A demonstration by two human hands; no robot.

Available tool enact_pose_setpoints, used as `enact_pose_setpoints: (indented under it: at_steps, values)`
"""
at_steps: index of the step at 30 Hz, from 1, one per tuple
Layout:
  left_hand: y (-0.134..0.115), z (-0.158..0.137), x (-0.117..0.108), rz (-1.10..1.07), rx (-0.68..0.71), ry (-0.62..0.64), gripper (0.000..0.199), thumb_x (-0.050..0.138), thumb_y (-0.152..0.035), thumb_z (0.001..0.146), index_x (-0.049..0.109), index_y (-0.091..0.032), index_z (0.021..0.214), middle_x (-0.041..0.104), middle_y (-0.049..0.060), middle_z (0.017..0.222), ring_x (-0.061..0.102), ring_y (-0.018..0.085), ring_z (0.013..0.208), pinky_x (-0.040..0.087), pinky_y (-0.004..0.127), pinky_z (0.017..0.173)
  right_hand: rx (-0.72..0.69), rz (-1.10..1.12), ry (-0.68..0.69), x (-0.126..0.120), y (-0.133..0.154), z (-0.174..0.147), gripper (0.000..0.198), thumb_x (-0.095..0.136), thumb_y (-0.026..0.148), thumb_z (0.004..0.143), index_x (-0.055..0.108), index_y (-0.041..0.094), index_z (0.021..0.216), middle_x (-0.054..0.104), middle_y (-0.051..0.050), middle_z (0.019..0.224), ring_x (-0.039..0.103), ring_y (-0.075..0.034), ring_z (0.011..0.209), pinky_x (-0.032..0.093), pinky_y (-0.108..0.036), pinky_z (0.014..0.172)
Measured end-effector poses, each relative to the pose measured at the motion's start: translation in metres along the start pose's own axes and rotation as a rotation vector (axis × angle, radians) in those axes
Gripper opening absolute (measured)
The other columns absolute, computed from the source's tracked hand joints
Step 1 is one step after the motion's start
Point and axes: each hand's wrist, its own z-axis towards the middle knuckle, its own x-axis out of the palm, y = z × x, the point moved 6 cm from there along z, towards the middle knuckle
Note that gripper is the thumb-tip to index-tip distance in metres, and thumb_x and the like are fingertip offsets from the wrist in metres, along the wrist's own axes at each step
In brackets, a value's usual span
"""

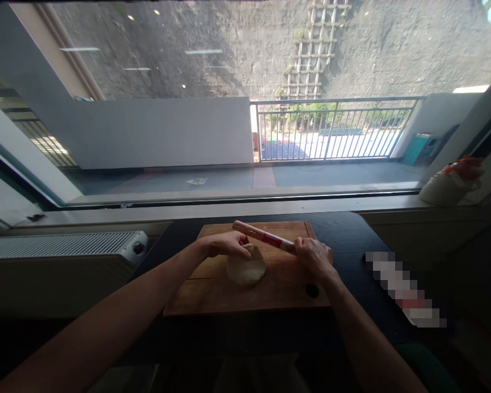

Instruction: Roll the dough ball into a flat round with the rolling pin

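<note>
A pale, rounded piece of dough (245, 268) lies on a wooden cutting board (286, 297). My left hand (231, 244) is at its far edge, with thumb and fingers closed on the dough there. In my right hand (314, 255) is one end of a wooden rolling pin (265, 236) that carries a red label. The pin slants up to the left above the board, its free end just beyond my left hand and apart from the dough. My right fingers wrap round the pin.
The board rests on a dark table (352, 234). At the table's right lies a flat, blurred-out object (403, 289). A radiator (65, 245) stands on the left. Behind the table runs a window sill (270, 206) with a white pot (444, 186) at its right end.
</note>
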Motion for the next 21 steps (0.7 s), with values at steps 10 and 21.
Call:
enact_pose_setpoints:
  at_steps: [10, 21]
  values:
    - [-0.032, -0.032, 0.012, 0.018, 0.03, 0.052, 0.038, 0.072, -0.041, 0.058, 0.067, -0.018, 0.088, 0.067, 0.003, 0.086, 0.061, 0.02, 0.082, 0.046, 0.027, 0.065, -0.008, -0.001, 0.0, 0.0, 0.0, -0.001, 0.055, 0.016, 0.041, 0.091, 0.066, 0.021, 0.089, 0.068, -0.009, 0.095, 0.061, -0.022, 0.087, 0.042, -0.034, 0.077]
    - [0.033, -0.05, 0.032, -0.41, 0.021, -0.553, 0.046, 0.064, -0.043, 0.068, 0.056, -0.013, 0.101, 0.066, 0.008, 0.093, 0.062, 0.02, 0.084, 0.05, 0.028, 0.067, 0.007, -0.006, 0.005, 0.001, 0.0, -0.003, 0.053, 0.019, 0.038, 0.09, 0.068, 0.019, 0.087, 0.067, -0.011, 0.093, 0.062, -0.023, 0.087, 0.042, -0.033, 0.077]
